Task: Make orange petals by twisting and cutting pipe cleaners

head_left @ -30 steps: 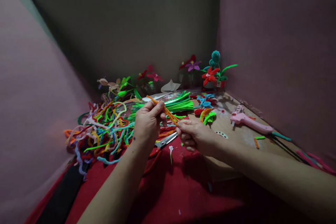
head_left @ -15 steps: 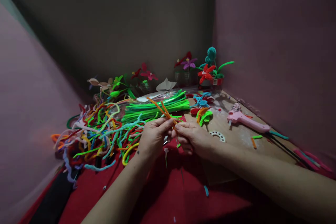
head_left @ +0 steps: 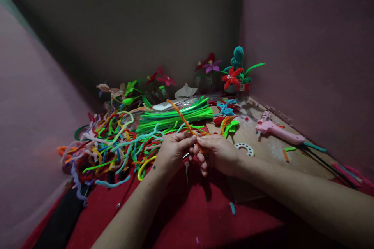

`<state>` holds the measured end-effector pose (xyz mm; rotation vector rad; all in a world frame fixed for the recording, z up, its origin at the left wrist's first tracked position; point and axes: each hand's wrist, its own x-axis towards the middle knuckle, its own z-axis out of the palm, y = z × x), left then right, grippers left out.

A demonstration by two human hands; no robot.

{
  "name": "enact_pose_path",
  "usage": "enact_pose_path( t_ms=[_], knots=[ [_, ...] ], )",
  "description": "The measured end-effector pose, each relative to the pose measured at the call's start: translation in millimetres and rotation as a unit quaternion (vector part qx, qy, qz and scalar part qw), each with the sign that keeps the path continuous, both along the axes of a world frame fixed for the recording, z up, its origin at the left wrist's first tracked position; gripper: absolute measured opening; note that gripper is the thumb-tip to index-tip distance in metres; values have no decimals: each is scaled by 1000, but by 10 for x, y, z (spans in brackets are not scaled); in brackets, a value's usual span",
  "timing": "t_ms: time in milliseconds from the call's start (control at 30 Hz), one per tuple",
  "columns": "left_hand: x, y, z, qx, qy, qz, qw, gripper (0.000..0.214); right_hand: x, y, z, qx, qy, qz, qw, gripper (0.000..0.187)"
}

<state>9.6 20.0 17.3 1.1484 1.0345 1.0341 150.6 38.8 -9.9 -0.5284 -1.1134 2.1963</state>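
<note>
My left hand (head_left: 172,152) and my right hand (head_left: 217,152) meet in the middle of the view, fingertips pinched together. Both grip the lower end of an orange pipe cleaner (head_left: 181,116), which rises up and to the left from the pinch. Below the hands lies a red cloth (head_left: 187,210). Just behind them sits a bundle of bright green pipe cleaners (head_left: 175,116) in clear wrap. A tangled heap of mixed-colour pipe cleaners (head_left: 111,144) spreads to the left of my left hand.
A pink glue gun (head_left: 277,131) lies on the wooden tabletop (head_left: 263,144) at the right, a white ring (head_left: 244,148) near my right hand. Finished pipe-cleaner flowers (head_left: 233,78) stand in the back corner, others (head_left: 163,81) further left. Walls close in on three sides.
My left hand has come down from high on the orange pipe cleaner to meet my right hand at its lower end. The pipe cleaner now shows as one strand, not a pair.
</note>
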Motion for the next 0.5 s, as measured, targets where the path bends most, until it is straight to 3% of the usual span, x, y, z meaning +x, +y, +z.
enact_pose_path(
  t_ms=[200, 333, 500],
  knots=[
    [5, -11, -21, 32, 60, 12, 998, 20, -23, -38, 77, -50, -11, -14, 999, 36],
    [47, -21, -42, 35, 35, 44, 998, 16, -21, -51, 121, -76, -47, -9, 996, 41],
    [71, -41, -13, 17, 1, 72, 997, 20, 12, 4, 76, -43, -21, -6, 999, 39]
  ],
)
